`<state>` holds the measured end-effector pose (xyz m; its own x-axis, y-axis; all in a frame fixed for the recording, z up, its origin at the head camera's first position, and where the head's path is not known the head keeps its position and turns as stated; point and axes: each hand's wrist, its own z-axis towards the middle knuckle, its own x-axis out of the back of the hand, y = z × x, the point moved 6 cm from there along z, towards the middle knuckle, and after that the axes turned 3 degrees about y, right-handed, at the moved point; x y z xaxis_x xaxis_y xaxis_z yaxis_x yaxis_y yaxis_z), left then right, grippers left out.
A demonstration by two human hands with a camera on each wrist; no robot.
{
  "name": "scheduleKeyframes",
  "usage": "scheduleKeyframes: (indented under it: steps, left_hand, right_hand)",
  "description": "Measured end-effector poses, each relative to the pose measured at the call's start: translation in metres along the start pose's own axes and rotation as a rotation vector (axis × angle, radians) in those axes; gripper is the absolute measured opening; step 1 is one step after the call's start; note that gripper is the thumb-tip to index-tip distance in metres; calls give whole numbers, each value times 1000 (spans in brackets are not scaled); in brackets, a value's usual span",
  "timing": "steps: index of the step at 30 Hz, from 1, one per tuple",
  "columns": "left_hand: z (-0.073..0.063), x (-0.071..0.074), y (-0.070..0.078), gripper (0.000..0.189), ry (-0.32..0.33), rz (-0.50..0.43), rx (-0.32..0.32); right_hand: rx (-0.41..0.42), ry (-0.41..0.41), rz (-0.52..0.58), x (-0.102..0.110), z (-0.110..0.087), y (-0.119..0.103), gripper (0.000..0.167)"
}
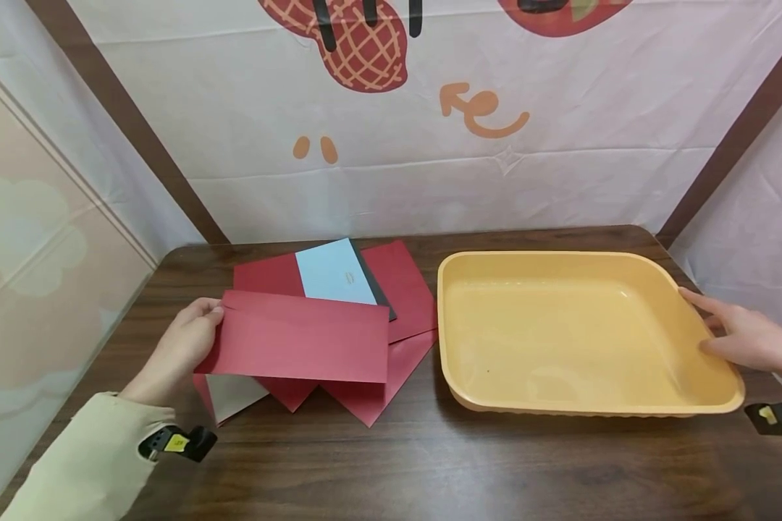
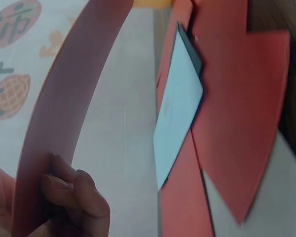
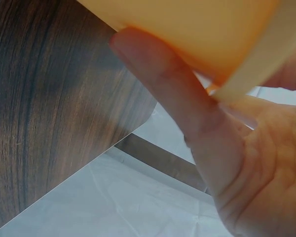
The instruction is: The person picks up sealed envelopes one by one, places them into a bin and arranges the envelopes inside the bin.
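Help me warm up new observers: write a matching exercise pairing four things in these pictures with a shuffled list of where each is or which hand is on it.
Things:
1. Yellow rounded-rectangular plastic tray
2. Flat light-blue paper piece
3. Raised red rectangular paper piece
4. Dark brown wood-grain table

Places:
A. Held in the left hand
B. Underneath the tray
C. Touched at its rim by the right hand
D. Lying on other red papers

Pairs: 1-C, 2-D, 3-A, 4-B
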<state>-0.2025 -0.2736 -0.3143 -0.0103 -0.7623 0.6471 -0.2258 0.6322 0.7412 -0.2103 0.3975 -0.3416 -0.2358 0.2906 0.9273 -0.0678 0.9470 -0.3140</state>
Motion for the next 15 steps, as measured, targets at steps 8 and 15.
scheduleKeyframes:
  steps: [8,15]
  left_hand:
    - [-1,-28,17,48,-96,-67,-2]
    - [-1,-45,32,50,-132,-140,10]
  right_hand:
    - [3,0,8,-1,0,2,90]
    - [11,5,11,-2,1,2,91]
